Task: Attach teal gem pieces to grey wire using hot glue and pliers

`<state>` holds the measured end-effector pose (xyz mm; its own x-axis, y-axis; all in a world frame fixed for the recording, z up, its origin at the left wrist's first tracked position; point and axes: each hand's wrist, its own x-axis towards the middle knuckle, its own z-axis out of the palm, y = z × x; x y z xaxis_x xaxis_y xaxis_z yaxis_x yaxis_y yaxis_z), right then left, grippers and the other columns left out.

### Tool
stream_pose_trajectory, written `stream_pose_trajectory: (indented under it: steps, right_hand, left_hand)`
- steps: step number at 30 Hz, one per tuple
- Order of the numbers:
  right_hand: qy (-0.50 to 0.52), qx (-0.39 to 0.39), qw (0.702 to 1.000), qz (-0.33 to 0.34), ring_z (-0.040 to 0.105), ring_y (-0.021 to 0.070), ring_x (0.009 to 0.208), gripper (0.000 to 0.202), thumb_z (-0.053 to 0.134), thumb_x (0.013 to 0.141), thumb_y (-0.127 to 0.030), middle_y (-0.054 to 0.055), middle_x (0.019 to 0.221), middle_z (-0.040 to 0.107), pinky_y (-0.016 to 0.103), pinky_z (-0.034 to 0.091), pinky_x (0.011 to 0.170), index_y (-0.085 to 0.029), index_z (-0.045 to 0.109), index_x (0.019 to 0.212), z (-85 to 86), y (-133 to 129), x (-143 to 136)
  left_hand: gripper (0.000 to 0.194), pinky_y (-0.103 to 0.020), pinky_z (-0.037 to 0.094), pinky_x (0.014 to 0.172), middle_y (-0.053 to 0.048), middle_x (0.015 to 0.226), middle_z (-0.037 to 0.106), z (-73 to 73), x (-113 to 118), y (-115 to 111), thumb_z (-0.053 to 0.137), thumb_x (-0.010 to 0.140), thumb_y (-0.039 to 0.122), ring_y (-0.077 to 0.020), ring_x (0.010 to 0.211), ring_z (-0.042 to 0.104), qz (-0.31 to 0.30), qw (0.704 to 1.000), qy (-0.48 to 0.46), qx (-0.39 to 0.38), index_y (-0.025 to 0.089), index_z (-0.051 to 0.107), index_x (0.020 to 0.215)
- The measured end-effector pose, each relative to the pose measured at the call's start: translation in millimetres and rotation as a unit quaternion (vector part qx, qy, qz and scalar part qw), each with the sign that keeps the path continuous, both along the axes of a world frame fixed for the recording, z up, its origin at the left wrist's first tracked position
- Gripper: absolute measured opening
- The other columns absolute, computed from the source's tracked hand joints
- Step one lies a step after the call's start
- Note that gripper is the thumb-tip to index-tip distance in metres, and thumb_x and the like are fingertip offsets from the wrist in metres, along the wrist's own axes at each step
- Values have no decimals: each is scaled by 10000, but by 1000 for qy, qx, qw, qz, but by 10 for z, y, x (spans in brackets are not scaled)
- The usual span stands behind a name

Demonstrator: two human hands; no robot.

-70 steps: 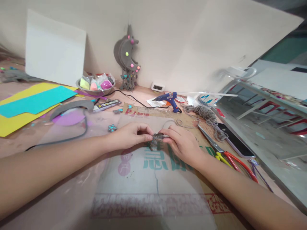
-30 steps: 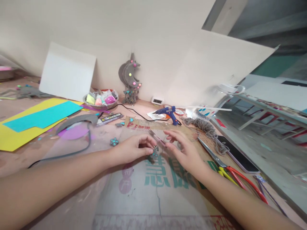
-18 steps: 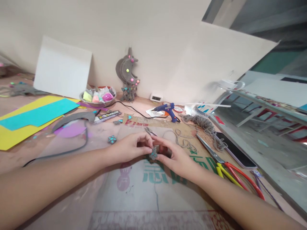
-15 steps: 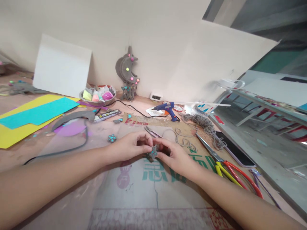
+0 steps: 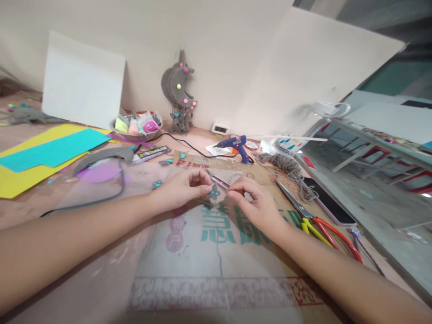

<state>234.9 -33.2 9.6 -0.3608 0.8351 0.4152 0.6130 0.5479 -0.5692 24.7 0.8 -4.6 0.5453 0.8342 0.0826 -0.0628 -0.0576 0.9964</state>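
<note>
Thumb and fingers of my left hand (image 5: 184,189) pinch the edge of a small grey star (image 5: 213,192) with turquoise pieces on it, above the plastic-covered board (image 5: 182,288). To its right, my right hand (image 5: 254,200) is closed in a pinch, apart from the star; what its fingertips hold, perhaps a thin cord, is too small to tell. Just behind the fingertips lies a slim pointed metal tool (image 5: 220,181), partly hidden. A second grey and turquoise star (image 5: 157,184) rests left of my left hand.
A blue glue gun (image 5: 238,145), grey cord (image 5: 286,166), red-and-yellow-handled scissors (image 5: 308,216) and a phone (image 5: 329,202) lie at the right. Behind are a moon ornament (image 5: 178,85) and a bowl (image 5: 137,135) of clay packets. Yellow (image 5: 20,182) and turquoise sheets (image 5: 57,148) lie left.
My right hand has come off the star and moved a little to the right. The star stays in my left fingers, now turned with its turquoise face showing. The view has tilted slightly down.
</note>
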Motion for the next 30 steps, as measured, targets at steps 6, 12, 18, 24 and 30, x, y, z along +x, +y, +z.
stream_pose_trajectory:
  steps: [6,12,18,24,30]
  right_hand:
    - [-80,-12,995,62,534,152,753,163,599,838,-323,27,764,582,284,427,686,-176,642,782,-51,21,-102]
    - [-89,-24,992,89,527,173,806,153,652,794,-324,34,786,559,303,426,717,-171,662,786,-120,58,-141]
    - [-34,-62,993,99,552,165,837,60,641,804,-233,23,806,594,304,442,755,-199,676,769,-134,79,-161]
    - [-64,-38,987,146,535,153,797,138,538,881,-252,28,770,593,308,428,764,-188,626,796,-36,-34,-130]
    - [-109,116,956,246,477,164,708,195,466,909,-283,54,729,575,323,389,681,-172,559,780,68,-265,-62]
  left_hand:
    - [202,-233,426,647,3,735,579,-20,5,28,672,738,257,-99,674,547,1,1000,-7,2,127,522,772]
    - [196,-236,437,648,1,712,596,0,29,23,698,707,242,-98,657,556,-18,1000,-2,9,117,553,753]
    - [154,-233,440,637,-2,706,605,18,41,12,670,728,216,-96,640,561,-21,1000,0,6,120,559,772]
    - [122,-200,418,610,19,714,586,58,22,15,660,724,183,-76,633,533,65,998,17,3,123,580,796]
    - [139,-208,423,609,14,716,588,80,23,7,667,720,188,-83,636,533,95,995,20,-12,123,587,813]
